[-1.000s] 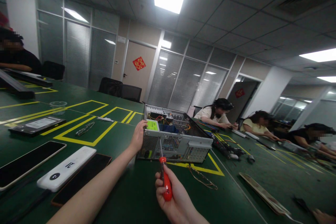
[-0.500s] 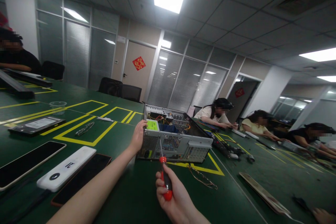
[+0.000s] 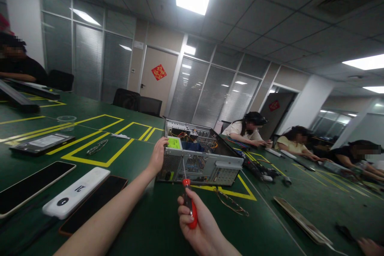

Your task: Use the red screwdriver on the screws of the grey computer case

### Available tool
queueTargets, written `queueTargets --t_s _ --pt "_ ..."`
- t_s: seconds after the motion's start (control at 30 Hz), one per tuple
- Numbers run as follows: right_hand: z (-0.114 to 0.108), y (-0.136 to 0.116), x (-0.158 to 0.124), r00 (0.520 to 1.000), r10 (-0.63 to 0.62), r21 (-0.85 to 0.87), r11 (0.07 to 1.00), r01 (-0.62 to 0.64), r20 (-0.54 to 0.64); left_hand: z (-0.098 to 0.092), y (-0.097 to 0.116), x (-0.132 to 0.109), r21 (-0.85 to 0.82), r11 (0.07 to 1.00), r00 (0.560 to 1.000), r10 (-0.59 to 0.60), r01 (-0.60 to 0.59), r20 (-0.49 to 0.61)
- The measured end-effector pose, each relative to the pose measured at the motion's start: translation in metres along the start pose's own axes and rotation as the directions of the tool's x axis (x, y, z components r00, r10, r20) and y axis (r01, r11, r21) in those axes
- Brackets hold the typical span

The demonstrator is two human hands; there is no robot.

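Note:
An open computer case (image 3: 222,168) lies on the green table with its rear panel toward me. Inside its near left corner sits a power supply with a bright yellow-green label (image 3: 174,143). My left hand (image 3: 157,155) grips that corner, fingers hooked over the top edge beside the label. In my right hand (image 3: 199,218) is a red and black screwdriver (image 3: 186,183), the fist closed around its handle. Its shaft points up and away to the rear panel, near the power supply's edge. Whether the tip sits in a screw is too small to tell.
Left of me lie a hard drive (image 3: 43,143), a phone (image 3: 33,186), a white numbered device (image 3: 77,192) and a dark phone (image 3: 96,204). A pair of glasses (image 3: 231,202) is near the case; another phone (image 3: 301,220) lies right. Other people work along the table.
The screwdriver handle has turned in my right hand, showing more red on its right side, and the fingers have shifted slightly. My left hand and the case stay put.

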State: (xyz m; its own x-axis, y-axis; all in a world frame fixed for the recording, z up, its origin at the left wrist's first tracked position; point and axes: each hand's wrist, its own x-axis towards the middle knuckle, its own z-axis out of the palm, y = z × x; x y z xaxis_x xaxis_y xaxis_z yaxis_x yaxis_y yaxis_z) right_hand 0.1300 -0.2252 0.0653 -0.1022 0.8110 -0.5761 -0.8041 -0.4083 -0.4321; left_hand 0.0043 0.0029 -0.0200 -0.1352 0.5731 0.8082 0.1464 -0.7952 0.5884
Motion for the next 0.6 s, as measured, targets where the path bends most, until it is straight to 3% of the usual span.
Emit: queueTargets --t_s 0.13,0.43,0.53,0.6 --pt "0.004 0.004 -0.004 0.994 -0.064 -0.024 0.998 0.062 -0.091 -0.001 0.000 0.000 0.001 1.000 1.000 -0.011 0.011 0.006" --pt "-0.004 0.005 0.002 0.999 -0.048 -0.103 0.994 0.046 -0.025 0.000 0.002 0.000 -0.006 1.000 1.000 -0.006 0.006 0.003" --pt "-0.007 0.018 0.010 0.994 -0.096 -0.130 0.988 0.089 -0.052 -0.001 0.003 0.000 -0.007 1.000 1.000 -0.013 0.013 0.008" --pt "-0.014 0.031 0.020 0.994 -0.058 -0.187 0.981 0.041 -0.090 -0.002 0.004 0.000 -0.006 1.000 1.000 -0.020 0.020 0.005"
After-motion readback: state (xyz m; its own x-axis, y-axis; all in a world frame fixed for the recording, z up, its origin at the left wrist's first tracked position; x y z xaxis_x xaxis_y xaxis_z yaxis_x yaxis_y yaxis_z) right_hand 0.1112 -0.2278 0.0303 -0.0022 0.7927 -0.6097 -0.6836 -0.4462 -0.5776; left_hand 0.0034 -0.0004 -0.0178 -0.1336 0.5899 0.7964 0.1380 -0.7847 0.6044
